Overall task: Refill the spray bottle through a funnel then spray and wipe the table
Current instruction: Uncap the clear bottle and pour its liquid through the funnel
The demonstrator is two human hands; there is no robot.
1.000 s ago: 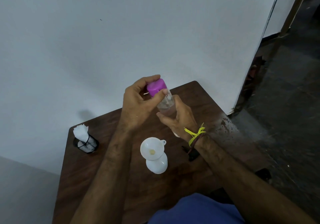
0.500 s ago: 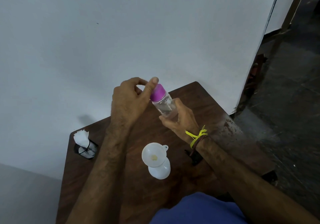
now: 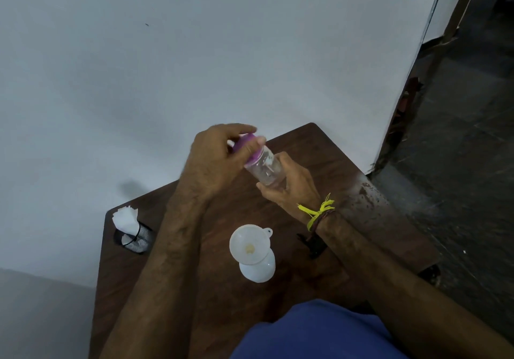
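Item one, held above the far half of the dark wooden table [image 3: 319, 147]: a clear plastic bottle [image 3: 267, 171], tilted with its top toward the upper left, carried off the surface between both our hands. Our right hand [image 3: 292, 186] wraps its fingers and thumb around the lower body of the bottle from the right side; a yellow string and a dark band [image 3: 318, 214] sit on that wrist. Our left hand [image 3: 214, 161] closes over the purple cap [image 3: 247, 147] at the bottle's top, thumb pressed along the near side of the cap and fingers curled over the far side, so most of the cap is hidden. Whether the cap is seated or loose on the neck we cannot tell. Item two, near the table's centre and closer to us: a white funnel [image 3: 249, 243] set in the mouth of a white bottle [image 3: 258, 269], both standing free of our hands, between our two forearms. Item three, at the table's left edge: a black mesh holder [image 3: 139, 239] with white tissue [image 3: 125, 218] standing up out of it. Item four: a small dark object [image 3: 313, 244], partly hidden under our right wrist, not identifiable. A blue garment [image 3: 311, 333] fills the lower edge.
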